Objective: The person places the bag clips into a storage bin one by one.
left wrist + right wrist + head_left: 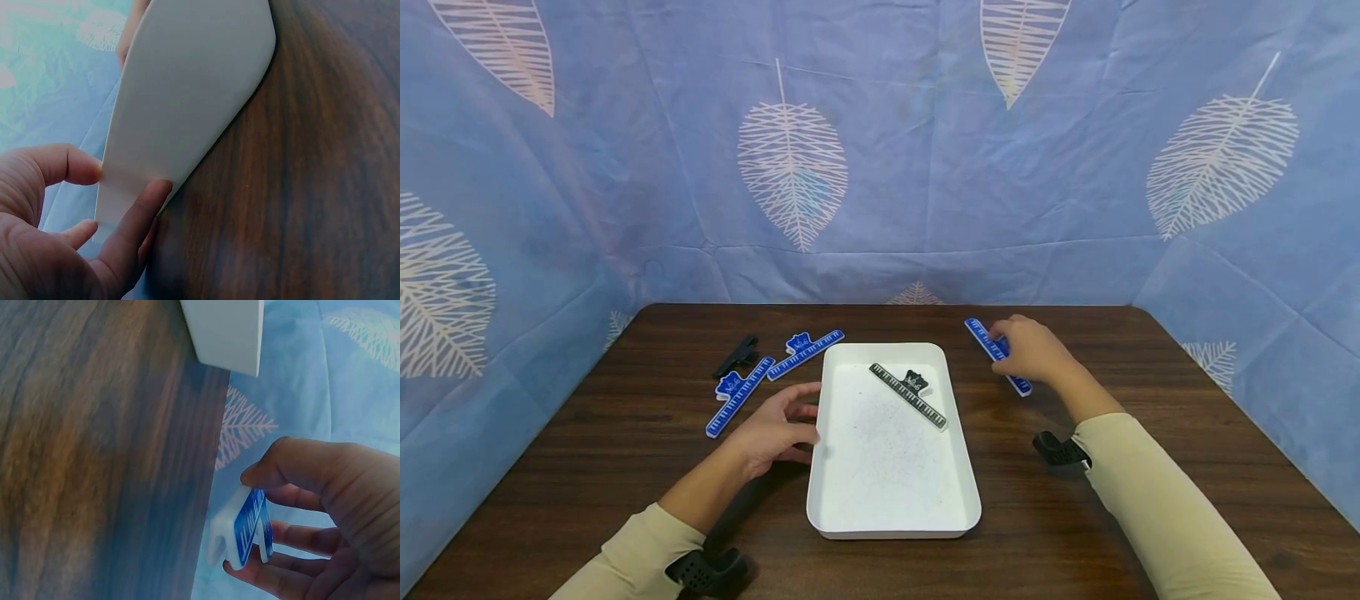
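My right hand (1036, 352) pinches a blue clip (977, 331) with a piano-key pattern, right of the white tray (887, 492). In the right wrist view, the thumb and fingers hold that clip's white-edged body (240, 528) from both sides. On the left, my left hand (772, 429) touches the tray's outer wall (181, 81) with its fingertips, fingers spread and none curled over the rim. A black clip (910, 396) with the same pattern lies slantwise inside the tray, toward its far end.
Left of the tray lie two more blue clips, one nearer (741, 398) and one farther (805, 354), beside a plain black clip (737, 356). The dark wooden table (625, 467) ends at a blue leaf-patterned cloth (887, 167) behind and at the sides.
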Action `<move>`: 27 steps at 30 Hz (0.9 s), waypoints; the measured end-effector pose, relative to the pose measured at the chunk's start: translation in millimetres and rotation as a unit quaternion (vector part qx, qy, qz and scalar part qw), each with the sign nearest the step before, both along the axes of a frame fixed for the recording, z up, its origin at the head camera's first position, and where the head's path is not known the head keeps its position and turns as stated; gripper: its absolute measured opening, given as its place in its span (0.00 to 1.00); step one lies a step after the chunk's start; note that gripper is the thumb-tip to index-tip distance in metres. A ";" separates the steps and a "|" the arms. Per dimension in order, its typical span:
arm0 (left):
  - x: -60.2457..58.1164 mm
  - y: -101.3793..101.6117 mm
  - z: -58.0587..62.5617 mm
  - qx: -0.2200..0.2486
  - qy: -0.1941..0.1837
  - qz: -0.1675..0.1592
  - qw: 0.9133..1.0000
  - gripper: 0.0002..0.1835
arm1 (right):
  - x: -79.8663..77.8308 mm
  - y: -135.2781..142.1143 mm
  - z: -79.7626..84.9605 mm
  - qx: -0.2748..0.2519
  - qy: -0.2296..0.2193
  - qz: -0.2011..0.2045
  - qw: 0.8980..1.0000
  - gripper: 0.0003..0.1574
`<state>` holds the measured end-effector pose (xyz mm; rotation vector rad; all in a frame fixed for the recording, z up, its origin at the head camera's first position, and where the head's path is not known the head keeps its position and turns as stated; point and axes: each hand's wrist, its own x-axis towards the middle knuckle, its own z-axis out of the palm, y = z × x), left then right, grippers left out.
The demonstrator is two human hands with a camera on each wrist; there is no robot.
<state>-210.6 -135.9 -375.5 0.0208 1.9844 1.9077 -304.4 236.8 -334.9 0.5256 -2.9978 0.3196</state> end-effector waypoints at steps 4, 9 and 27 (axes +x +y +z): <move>0.2 1.3 -0.5 -0.005 0.002 0.010 1.000 0.39 | 4.4 -8.1 5.9 0.004 0.003 0.006 1.000 0.27; 0.2 2.3 0.1 -0.011 -0.003 0.017 1.000 0.39 | 12.0 -18.1 13.9 -0.001 -0.001 0.027 1.000 0.27; -4.8 4.5 -1.8 -0.017 0.000 0.030 0.999 0.38 | 30.6 -59.2 32.5 0.003 0.000 0.095 0.995 0.27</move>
